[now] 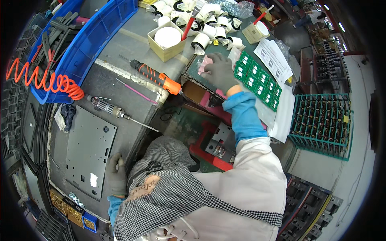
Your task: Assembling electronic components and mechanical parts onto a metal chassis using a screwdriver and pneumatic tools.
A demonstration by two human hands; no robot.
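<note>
Fingers of the gloved right hand (219,71) spread flat on a small pink bag (206,64), pinning it just left of the green circuit boards (259,80); nothing is gripped. Well left of those boards, the gloved left hand (116,174) rests loosely curled, holding nothing, at the grey metal plate's (86,150) right edge.
</note>
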